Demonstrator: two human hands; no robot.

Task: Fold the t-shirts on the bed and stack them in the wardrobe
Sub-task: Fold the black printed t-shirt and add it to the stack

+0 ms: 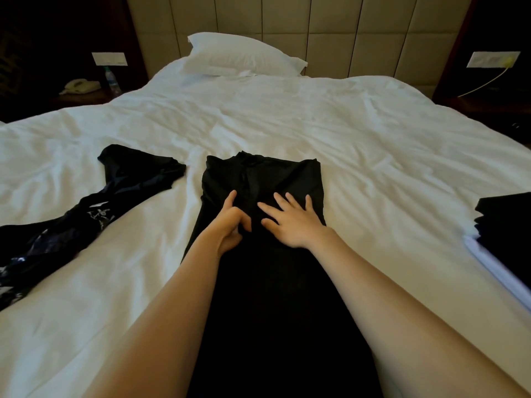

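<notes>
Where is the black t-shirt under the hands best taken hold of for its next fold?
Probably at the two far corners of the black t-shirt, its collar end, reaching over from the near side. It lies flat as a long narrow strip running away from the person, so that end can be drawn back toward the near end.

Two arms showed, L & R, both bare the whole visible length, lower edge to wrist. What was worn higher up lay out of shot & couldn't be told. L hand, over the left half of the black t-shirt, was bare, w/ one nail tip catching light. R hand, over the t-shirt's right half, was bare too, five slim digits visible, nails too small to judge. L forearm, left of the t-shirt, sat in shade; R forearm, right of it, was lit.
</notes>
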